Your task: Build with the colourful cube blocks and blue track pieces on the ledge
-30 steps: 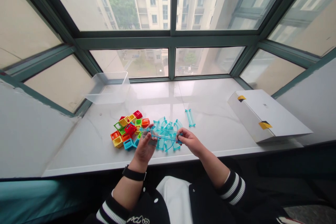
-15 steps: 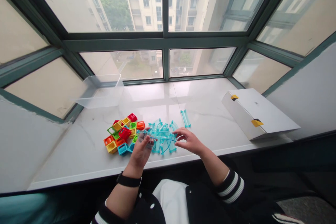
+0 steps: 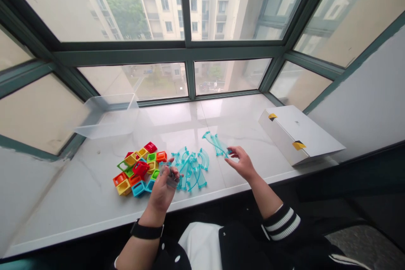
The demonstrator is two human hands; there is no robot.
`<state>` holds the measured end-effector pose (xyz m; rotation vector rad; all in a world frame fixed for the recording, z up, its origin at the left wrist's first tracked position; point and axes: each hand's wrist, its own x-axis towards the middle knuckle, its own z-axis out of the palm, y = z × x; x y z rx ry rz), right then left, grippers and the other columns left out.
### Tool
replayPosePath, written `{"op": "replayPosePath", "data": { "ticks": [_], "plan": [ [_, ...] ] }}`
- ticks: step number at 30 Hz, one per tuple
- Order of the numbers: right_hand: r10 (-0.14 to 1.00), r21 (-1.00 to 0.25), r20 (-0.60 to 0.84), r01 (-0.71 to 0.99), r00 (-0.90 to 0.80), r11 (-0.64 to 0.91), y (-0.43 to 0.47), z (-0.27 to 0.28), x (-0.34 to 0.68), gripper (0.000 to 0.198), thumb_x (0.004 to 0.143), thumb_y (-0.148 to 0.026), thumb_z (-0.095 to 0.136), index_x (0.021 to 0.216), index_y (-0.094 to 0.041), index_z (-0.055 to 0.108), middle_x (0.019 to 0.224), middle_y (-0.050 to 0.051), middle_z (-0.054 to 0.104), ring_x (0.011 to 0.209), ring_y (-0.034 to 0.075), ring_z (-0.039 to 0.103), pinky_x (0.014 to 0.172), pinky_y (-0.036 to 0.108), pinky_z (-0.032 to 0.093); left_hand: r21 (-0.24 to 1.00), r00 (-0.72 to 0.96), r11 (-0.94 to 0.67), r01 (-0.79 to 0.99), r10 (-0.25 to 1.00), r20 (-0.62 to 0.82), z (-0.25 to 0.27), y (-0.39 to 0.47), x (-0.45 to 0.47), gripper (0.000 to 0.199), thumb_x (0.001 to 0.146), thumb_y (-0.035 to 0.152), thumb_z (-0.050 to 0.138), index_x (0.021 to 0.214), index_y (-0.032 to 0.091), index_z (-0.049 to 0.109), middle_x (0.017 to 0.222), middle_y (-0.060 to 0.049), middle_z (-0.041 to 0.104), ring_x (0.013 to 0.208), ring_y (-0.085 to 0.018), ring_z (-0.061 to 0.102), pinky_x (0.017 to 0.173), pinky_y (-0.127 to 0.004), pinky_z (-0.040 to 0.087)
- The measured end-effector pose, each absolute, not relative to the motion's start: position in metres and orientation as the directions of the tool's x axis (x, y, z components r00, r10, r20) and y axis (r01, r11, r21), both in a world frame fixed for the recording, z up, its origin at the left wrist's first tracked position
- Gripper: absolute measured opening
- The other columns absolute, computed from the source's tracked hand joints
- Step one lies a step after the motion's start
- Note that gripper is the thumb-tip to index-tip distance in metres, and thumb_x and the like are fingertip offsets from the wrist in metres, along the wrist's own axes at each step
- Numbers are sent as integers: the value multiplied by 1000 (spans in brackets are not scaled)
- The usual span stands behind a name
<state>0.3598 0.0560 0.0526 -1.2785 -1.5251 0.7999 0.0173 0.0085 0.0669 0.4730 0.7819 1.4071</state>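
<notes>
Right hand (image 3: 242,162) pinched a blue track piece (image 3: 217,143); left hand (image 3: 164,183) gripped a clear piece (image 3: 169,174). The thin track could slip loose.

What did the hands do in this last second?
The right hand carried a blue track piece out of the blue pile to the right, beside the lone piece there. The left hand stayed near the pile, holding something small. The coloured blocks, clear tub and white box stayed put.
</notes>
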Motion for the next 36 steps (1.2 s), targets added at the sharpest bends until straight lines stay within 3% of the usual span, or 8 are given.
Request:
{"op": "replayPosePath", "data": {
  "ticks": [5,10,19,36],
  "plan": [
    [894,-829,283,557,348,46,76,8,422,52,82,-55,77,120,-20,70,117,14,67,97,28,68,88,48,60,710,-20,150,-688,974,-224,65,10,18,46,89,43,82,127,21,70,81,1,64,72,-14,61,78,-32,60],
    [815,-694,281,693,507,-192,93,-40,459,48,81,-49,70,117,-17,71,113,16,66,100,30,65,97,48,54,725,-9,171,-667,971,-237,63,9,21,43,89,42,82,125,21,71,79,1,64,71,-14,61,78,-33,61],
    [830,-558,338,805,444,-203,101,-66,466,48,85,-48,66,120,-16,71,113,17,70,105,33,60,100,45,48,720,-33,195,-666,957,-289,63,9,25,41,87,40,83,122,20,71,78,1,65,71,-14,63,76,-32,61],
    [849,-501,306,831,431,-241,104,-62,462,47,87,-48,65,123,-19,69,119,15,71,110,33,58,98,43,44,702,0,228,-674,951,-309,56,6,34,44,84,39,87,121,20,71,79,1,65,73,-15,63,75,-31,61]
  ]
}}
